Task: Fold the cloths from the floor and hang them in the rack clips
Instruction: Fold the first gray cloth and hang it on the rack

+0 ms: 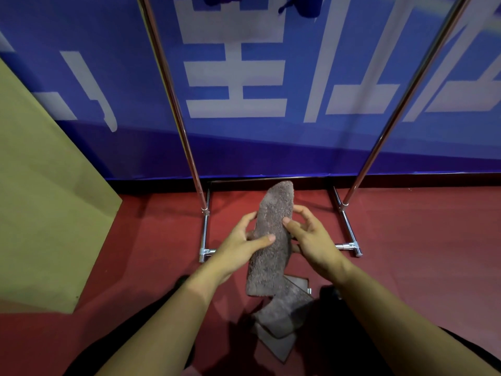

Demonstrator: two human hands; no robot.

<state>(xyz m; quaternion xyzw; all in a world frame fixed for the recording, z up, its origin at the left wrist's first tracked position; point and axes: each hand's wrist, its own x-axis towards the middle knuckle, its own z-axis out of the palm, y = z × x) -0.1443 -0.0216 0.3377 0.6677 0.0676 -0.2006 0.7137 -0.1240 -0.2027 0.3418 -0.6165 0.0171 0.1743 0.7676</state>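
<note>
1. Cloth (272, 240), brown and nubby, is what we see held up in front of us, folded into a long narrow strip that runs from near the rack's back bar down toward our knees.
2. We see the left hand (238, 244) gripping the cloth from the left side, thumb laid across its front face and fingers curled round behind the edge.
3. We see the right hand (311, 237) holding the cloth's right edge, thumb pressed on the front and the other fingers bent loosely behind and beside it.
4. Both hands meet the cloth at about its middle, so its upper end stands free above them and its lower end hangs free below.
5. Below the held cloth we make out more cloths (282, 318) of the same brown lying in a small heap on the red floor (406, 253), between our forearms.
6. We see the rack (349, 246) standing just beyond the hands: two shiny uprights rise out of a chrome base frame that sits on the floor.
7. Behind the rack hangs a blue banner (244, 139) with large white characters.
8. To the left a tan board (46, 199) leans or lies at an angle; we cannot tell which.
9. At the very top edge dark blue shapes (301, 6) show, too cropped for us to identify.
</note>
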